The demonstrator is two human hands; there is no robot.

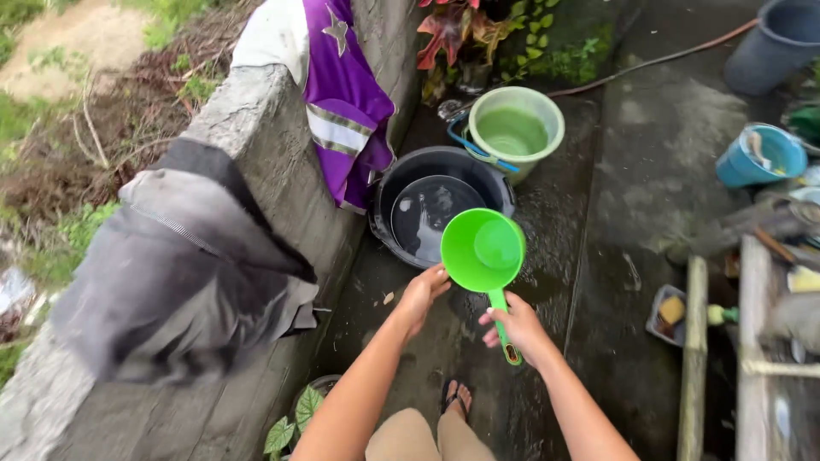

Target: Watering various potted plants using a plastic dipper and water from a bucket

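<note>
— Containers first: what do we see?

— We see our right hand (519,329) with fingers closed around the handle of a bright green dipper (483,252), while our left hand (422,294), fingers loosely open, touches its rim. The dipper hangs over the edge of a black basin (389,192) holding water. Behind it stands a pale green bucket (515,131) with greenish water.

— And what is hard to make out?

— We cannot tell whether the dipper holds water. A grey bin (781,43) is cut off at the corner.
</note>
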